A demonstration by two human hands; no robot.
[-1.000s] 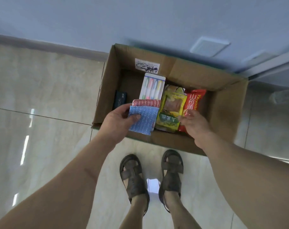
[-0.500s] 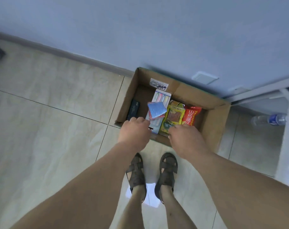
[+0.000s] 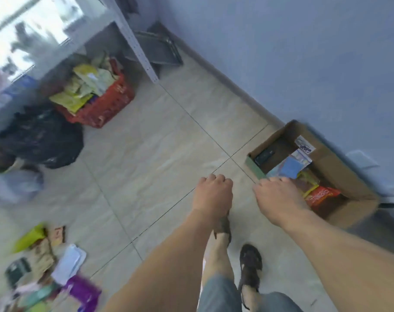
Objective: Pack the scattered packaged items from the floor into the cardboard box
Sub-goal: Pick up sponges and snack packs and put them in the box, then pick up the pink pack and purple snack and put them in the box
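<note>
The cardboard box [image 3: 340, 163] stands against the blue wall at the right. Inside lie a blue cloth pack [image 3: 291, 167], a red snack bag [image 3: 322, 195], a yellow-green packet [image 3: 309, 183] and a dark flat item [image 3: 264, 155]. My left hand [image 3: 214, 192] hangs over the floor tiles left of the box, fingers curled, holding nothing. My right hand [image 3: 279, 197] hovers over the box's near corner, fingers loosely curled and empty. A blurred heap of scattered packaged items [image 3: 47, 266] lies on the floor at the lower left.
A red basket [image 3: 106, 104] full of packets sits at the upper left beside a black bag [image 3: 43, 136]. A grey metal shelf post [image 3: 139, 46] rises behind it. My sandalled feet [image 3: 250, 264] stand on the pale tiles.
Both hands have come out of the box, empty. The blue cloth pack stays in the box. The view has swung left, bringing the scattered items and the red basket into sight.
</note>
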